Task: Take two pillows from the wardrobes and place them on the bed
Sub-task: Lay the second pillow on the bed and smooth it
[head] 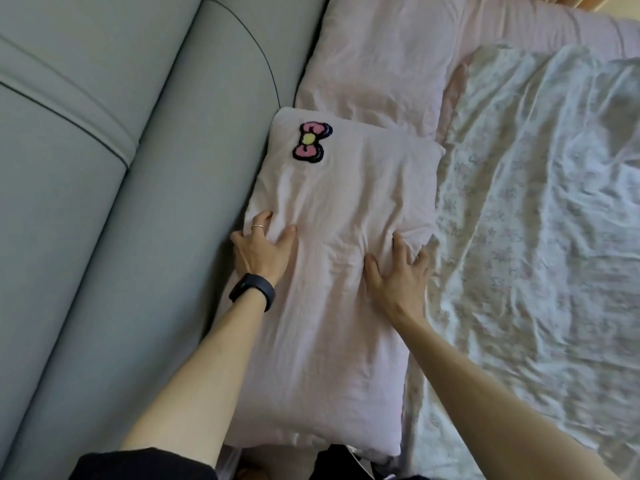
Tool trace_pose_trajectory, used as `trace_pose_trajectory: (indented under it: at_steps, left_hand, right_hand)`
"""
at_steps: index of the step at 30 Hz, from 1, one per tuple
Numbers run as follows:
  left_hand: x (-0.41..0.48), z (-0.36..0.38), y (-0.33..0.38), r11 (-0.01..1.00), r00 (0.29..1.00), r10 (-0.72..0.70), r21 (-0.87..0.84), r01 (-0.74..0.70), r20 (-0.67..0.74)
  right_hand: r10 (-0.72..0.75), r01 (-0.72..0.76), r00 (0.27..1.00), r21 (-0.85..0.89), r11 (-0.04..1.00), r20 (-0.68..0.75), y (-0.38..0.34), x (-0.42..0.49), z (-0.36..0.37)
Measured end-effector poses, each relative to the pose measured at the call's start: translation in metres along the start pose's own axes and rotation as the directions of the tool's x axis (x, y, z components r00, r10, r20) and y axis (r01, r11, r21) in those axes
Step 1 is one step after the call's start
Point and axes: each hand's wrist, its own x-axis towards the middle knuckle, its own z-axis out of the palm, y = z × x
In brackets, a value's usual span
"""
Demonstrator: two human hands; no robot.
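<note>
A pale pink pillow (332,237) with a pink bow patch near its far corner lies on the bed, against the padded headboard. My left hand (265,249) presses on its left edge, fingers spread, a ring on one finger and a black band on the wrist. My right hand (398,275) presses on the pillow's right side, fingers spread and digging into the cloth. A second pale pink pillow (381,60) lies just beyond the first, also beside the headboard, its near corner tucked under the first pillow.
The grey-green padded headboard (104,185) fills the left side. A crumpled white floral quilt (536,220) covers the bed on the right. A strip of wood shows at the top right corner.
</note>
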Motion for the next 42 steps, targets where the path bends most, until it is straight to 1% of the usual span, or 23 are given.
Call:
trace_pose_trajectory:
  at_steps: [3, 5, 6, 8, 10, 12, 14, 16, 18, 20, 21, 23, 25, 27, 29, 30, 32, 33, 35, 36, 38, 39, 42]
  left_hand:
    - [0.014, 0.021, -0.034, 0.979, 0.997, 0.032, 0.200, -0.045, 0.067]
    - [0.011, 0.035, -0.054, 0.963, 0.994, 0.080, 0.252, -0.098, 0.081]
    - [0.007, 0.043, -0.063, 0.954, 0.989, 0.120, 0.267, -0.139, 0.084]
    - [-0.003, 0.060, -0.078, 0.908, 0.963, 0.245, 0.323, -0.268, 0.110]
    - [-0.011, 0.075, -0.088, 0.855, 0.926, 0.355, 0.357, -0.378, 0.129]
    - [-0.012, 0.086, -0.099, 0.842, 0.918, 0.369, 0.367, -0.396, 0.143]
    - [-0.005, 0.094, -0.111, 0.861, 0.943, 0.286, 0.386, -0.331, 0.171]
    - [0.001, 0.098, -0.120, 0.862, 0.961, 0.191, 0.433, -0.263, 0.202]
    - [0.006, 0.100, -0.122, 0.844, 0.963, 0.153, 0.478, -0.244, 0.221]
    - [0.008, 0.102, -0.120, 0.839, 0.964, 0.126, 0.494, -0.229, 0.233]
    - [0.009, 0.102, -0.121, 0.839, 0.966, 0.114, 0.499, -0.219, 0.233]
    - [0.009, 0.103, -0.124, 0.845, 0.973, 0.085, 0.503, -0.185, 0.215]
    - [0.006, 0.101, -0.127, 0.851, 0.982, 0.088, 0.499, -0.162, 0.170]
    - [0.004, 0.098, -0.125, 0.848, 0.980, 0.168, 0.491, -0.201, 0.110]
    - [0.007, 0.094, -0.119, 0.836, 0.958, 0.281, 0.476, -0.273, 0.055]
    - [0.012, 0.093, -0.113, 0.826, 0.936, 0.349, 0.460, -0.325, 0.034]
    - [0.027, 0.092, -0.090, 0.779, 0.866, 0.500, 0.425, -0.461, 0.023]
    - [0.036, 0.094, -0.075, 0.754, 0.831, 0.555, 0.400, -0.522, 0.037]
    - [0.053, 0.101, -0.046, 0.716, 0.792, 0.602, 0.367, -0.593, 0.105]
    - [0.060, 0.107, -0.037, 0.707, 0.791, 0.593, 0.375, -0.600, 0.148]
    - [0.068, 0.119, -0.035, 0.713, 0.820, 0.530, 0.410, -0.569, 0.217]
    - [0.068, 0.125, -0.040, 0.722, 0.836, 0.500, 0.425, -0.546, 0.224]
    - [0.060, 0.133, -0.055, 0.737, 0.864, 0.467, 0.456, -0.498, 0.189]
  right_hand:
    - [0.065, -0.039, 0.988, -0.178, 0.983, 0.140, 0.032, 0.009, 0.041]
    - [0.065, -0.022, 0.984, -0.248, 0.969, 0.165, 0.047, 0.009, 0.057]
    - [0.025, 0.013, 0.990, -0.267, 0.964, 0.140, 0.052, 0.009, 0.063]
    - [-0.120, 0.133, 0.991, -0.334, 0.933, 0.061, 0.056, 0.006, 0.074]
    - [-0.254, 0.253, 0.966, -0.349, 0.902, 0.041, 0.051, 0.001, 0.081]
    - [-0.365, 0.378, 0.925, -0.328, 0.866, 0.102, 0.048, 0.002, 0.088]
    - [-0.383, 0.440, 0.897, -0.355, 0.825, 0.222, 0.055, 0.012, 0.096]
    - [-0.318, 0.422, 0.901, -0.415, 0.806, 0.296, 0.068, 0.025, 0.102]
    - [-0.241, 0.362, 0.922, -0.458, 0.812, 0.302, 0.077, 0.032, 0.105]
    - [-0.136, 0.251, 0.954, -0.464, 0.850, 0.267, 0.084, 0.031, 0.105]
    - [-0.062, 0.167, 0.968, -0.447, 0.879, 0.242, 0.089, 0.029, 0.103]
    - [0.091, 0.002, 0.971, -0.386, 0.923, 0.223, 0.106, 0.027, 0.095]
    - [0.146, -0.039, 0.957, -0.391, 0.920, 0.249, 0.117, 0.026, 0.082]
    - [0.081, 0.017, 0.973, -0.416, 0.909, 0.217, 0.115, 0.027, 0.070]
    - [-0.067, 0.103, 0.992, -0.371, 0.923, 0.109, 0.099, 0.030, 0.063]
    - [-0.151, 0.158, 0.987, -0.334, 0.929, 0.048, 0.088, 0.033, 0.062]
    - [-0.322, 0.298, 0.946, -0.286, 0.911, -0.041, 0.060, 0.046, 0.065]
    - [-0.394, 0.365, 0.918, -0.281, 0.888, -0.050, 0.043, 0.056, 0.068]
    - [-0.456, 0.444, 0.890, -0.283, 0.850, 0.024, 0.015, 0.083, 0.072]
    - [-0.441, 0.449, 0.892, -0.295, 0.843, 0.097, 0.006, 0.097, 0.073]
    - [-0.340, 0.409, 0.908, -0.341, 0.847, 0.244, 0.005, 0.118, 0.075]
    - [-0.298, 0.397, 0.908, -0.373, 0.839, 0.296, 0.010, 0.123, 0.077]
    - [-0.264, 0.403, 0.900, -0.431, 0.808, 0.347, 0.021, 0.126, 0.081]
